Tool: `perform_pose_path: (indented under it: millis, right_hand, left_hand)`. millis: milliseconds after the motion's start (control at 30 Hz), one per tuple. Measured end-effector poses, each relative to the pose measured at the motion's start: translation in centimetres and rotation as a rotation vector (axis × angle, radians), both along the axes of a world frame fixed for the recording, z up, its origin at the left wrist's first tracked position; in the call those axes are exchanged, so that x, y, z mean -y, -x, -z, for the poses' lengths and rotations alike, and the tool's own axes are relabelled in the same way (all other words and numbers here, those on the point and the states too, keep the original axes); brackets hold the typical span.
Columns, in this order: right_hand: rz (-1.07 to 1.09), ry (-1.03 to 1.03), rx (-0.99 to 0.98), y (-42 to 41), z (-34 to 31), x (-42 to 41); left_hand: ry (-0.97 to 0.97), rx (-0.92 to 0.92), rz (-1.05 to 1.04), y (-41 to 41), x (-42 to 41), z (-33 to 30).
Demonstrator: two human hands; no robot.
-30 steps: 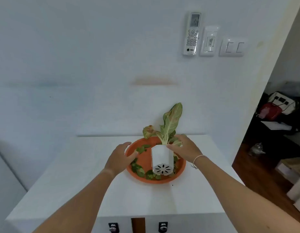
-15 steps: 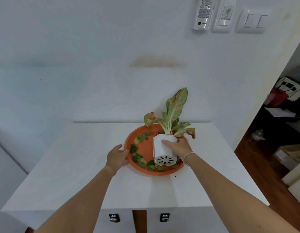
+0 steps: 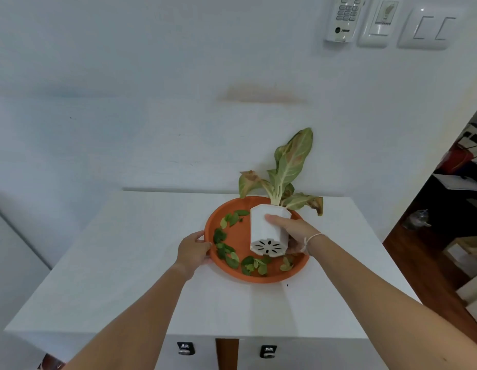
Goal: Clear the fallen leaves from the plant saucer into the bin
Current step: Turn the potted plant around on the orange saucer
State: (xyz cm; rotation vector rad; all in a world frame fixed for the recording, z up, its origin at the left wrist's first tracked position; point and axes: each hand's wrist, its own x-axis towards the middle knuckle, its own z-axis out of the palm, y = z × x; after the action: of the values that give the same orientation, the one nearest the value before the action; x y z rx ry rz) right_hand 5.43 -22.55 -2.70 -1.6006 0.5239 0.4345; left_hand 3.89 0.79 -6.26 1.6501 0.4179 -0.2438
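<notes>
An orange round plant saucer [image 3: 240, 236] lies on the white cabinet top. Several small green fallen leaves [image 3: 226, 252] are scattered along its left and front inner rim. My right hand [image 3: 293, 232] grips the white plant pot [image 3: 264, 229], which is tipped back and lifted, so its slotted underside faces me. The plant [image 3: 290, 172] in it has long pale green leaves with brown edges. My left hand [image 3: 193, 249] holds the saucer's left rim. No bin is in view.
The white cabinet top [image 3: 141, 276] ends at a front edge close to me, with two drawer pulls [image 3: 186, 348] below. A white wall stands right behind the saucer, carrying a remote [image 3: 344, 17] and switches. A dark doorway with clutter opens at the right.
My right hand slid from the pot's top rim down its side. My left hand moved from inside the saucer to its left rim. The camera tilted downward.
</notes>
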Motion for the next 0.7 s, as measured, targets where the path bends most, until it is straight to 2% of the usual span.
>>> perform_pose_path:
  millis: [133,367,500,700]
  right_hand:
    - [0.022,-0.06,0.115,-0.7,-1.0,-0.3]
    - [0.036,0.08,0.356,-1.6,1.1,-1.6]
    - [0.044,0.094,0.482,-1.1,2.4,-2.5]
    - [0.054,0.153,0.541,-0.5,4.9,-2.8]
  left_hand:
    - [-0.024,0.012,0.003,0.1,0.1,0.1]
    - [-0.037,0.011,0.003,-0.2,-0.1,0.5]
    - [-0.041,0.01,0.002,-0.3,-0.2,0.7]
    - [-0.073,0.005,0.011,-0.5,-0.2,1.0]
